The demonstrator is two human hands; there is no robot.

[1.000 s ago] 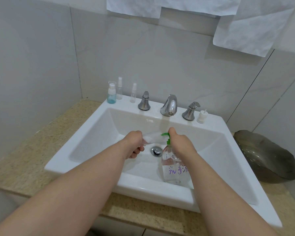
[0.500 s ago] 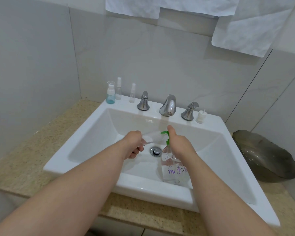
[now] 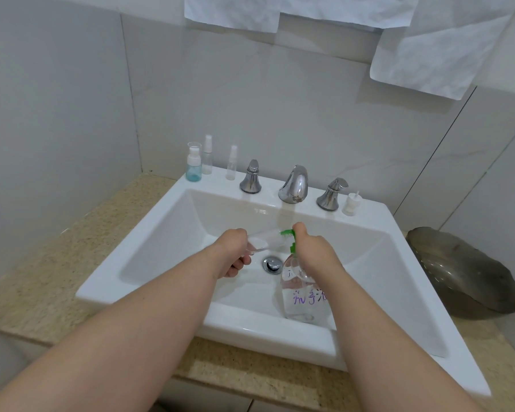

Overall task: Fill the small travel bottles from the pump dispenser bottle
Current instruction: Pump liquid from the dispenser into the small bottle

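Filling one bottle (image 3: 262, 243): the left hand (image 3: 231, 252) grips it tilted, mouth at the nozzle (image 3: 286, 232) of the dispenser (image 3: 302, 298) standing in the sink (image 3: 161, 263); the right hand (image 3: 312, 252) clasps the pump head. Next, probably, a steady press with mouth and nozzle aligned.

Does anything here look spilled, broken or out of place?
Nothing looks spilled or broken. Mildly odd: the pump bottle gripped by the right hand stands down in the sink basin, the left hand holds the small bottle tipped sideways at its spout, and a loose white cap sits alone on the rim, tube up.
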